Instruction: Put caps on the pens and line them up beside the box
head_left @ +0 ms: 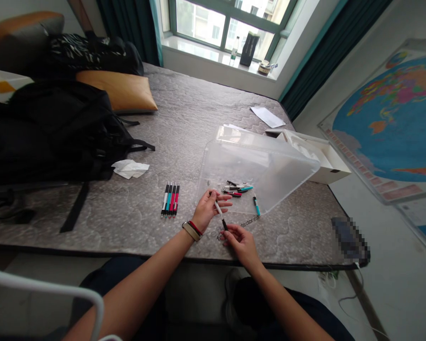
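Note:
Between my two hands is a white pen with a black grip, held at a slant. My left hand pinches its upper end between thumb and finger, the other fingers stretched out. The black lower end sits in the fingertips of my right hand. Just beyond, several pen parts in black, red, white and teal lie in a loose pile on a clear plastic sleeve. A teal pen part rests apart, to the right. On the left, several assembled pens stand side by side in a neat row.
Crumpled tissue and a black backpack lie left on the grey mattress. An orange cushion is behind them. At right are an open white box and a blurred phone-like object with a cable. White paper lies farther back.

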Motion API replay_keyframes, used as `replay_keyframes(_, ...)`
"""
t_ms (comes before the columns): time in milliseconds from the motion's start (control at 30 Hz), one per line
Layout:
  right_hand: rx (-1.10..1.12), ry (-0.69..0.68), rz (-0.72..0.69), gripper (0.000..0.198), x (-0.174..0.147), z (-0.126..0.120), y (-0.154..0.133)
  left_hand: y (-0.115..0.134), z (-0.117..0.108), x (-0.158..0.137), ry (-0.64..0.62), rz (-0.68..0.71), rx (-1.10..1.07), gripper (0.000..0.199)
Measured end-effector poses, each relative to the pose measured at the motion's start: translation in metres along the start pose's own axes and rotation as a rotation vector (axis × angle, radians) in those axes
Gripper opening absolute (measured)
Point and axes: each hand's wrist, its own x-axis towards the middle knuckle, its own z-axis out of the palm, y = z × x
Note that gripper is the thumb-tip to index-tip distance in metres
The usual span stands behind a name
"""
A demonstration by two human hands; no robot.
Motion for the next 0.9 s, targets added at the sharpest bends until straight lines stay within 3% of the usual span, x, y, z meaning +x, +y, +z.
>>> replay_keyframes(400, 0.036, 0.188, -0.142, 0.034, 0.018, -0.011, -0.015, -0.005, -0.006, 0.005, 0.071, 0.020, 0.205, 0.050)
replay_keyframes(633, 0.049, 0.261, -0.117, 0.038, 0.026, -0.031, -0.022, -0.010, -0.008, 0.007, -0.004, -0.031, 0.243, 0.047)
replay_keyframes(900, 0.001, 0.274, -0.147, 0.050, 0.036, -0.033, -0.010, -0.004, -0.006, 0.003, -0.139, -0.077, 0.117, 0.046)
